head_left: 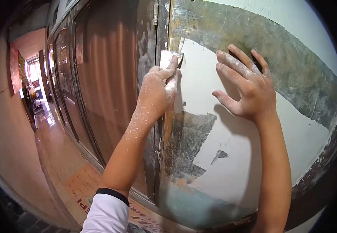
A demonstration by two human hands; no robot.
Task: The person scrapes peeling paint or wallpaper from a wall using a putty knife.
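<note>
My left hand is closed around a scraper, its thumb pressed along the bright flat blade. The blade lies against the wall edge beside the door frame, where white coating meets bare grey surface. White dust and small flakes cover this hand and forearm. My right hand rests with fingers spread over the wall, across the border of the white layer and the stained grey-brown patch. Its fingertips are dusty too, and nothing is held in it. The scraper's handle is mostly hidden by my left hand.
Left of the wall edge stands a dark-framed glass door with a brownish curtain behind it. A narrow corridor runs away at far left. Printed cardboard lies on the floor below. A small bare grey spot shows in the white layer.
</note>
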